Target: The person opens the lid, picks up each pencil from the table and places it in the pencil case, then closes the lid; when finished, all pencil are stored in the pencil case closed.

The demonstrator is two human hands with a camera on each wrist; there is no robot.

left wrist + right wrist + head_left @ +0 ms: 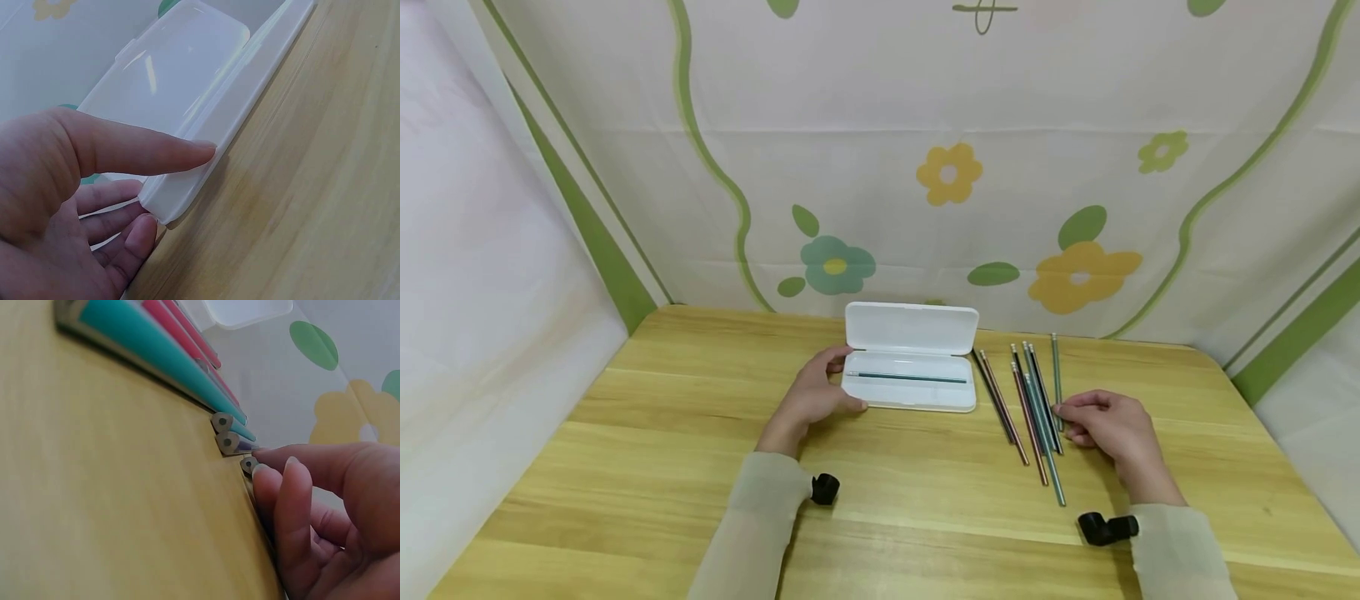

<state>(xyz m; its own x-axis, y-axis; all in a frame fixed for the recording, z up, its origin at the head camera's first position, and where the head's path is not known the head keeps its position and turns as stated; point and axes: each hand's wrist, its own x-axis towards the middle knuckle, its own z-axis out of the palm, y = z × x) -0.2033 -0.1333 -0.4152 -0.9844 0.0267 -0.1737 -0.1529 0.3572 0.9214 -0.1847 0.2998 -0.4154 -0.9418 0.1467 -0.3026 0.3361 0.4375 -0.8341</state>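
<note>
A white pencil case [910, 398] lies with its lid [912, 327] raised at the back of the wooden table, one green pencil [917, 377] lying lengthwise inside. My left hand [820, 392] grips the case's left end, the thumb on its front wall and the other fingers round the end, as the left wrist view shows. To the right of the case several pencils [1028, 408] in green, red and dark colours lie loosely side by side. At their right edge my right hand [1108, 421] pinches the near end of a green pencil [1057, 367] between thumb and fingers.
The wooden table [625, 467] extends in front of both hands. Behind it hangs a pale cloth [865, 183] printed with flowers, and more cloth [497, 250] closes off the sides. Small black devices [825, 489] sit at both sleeves.
</note>
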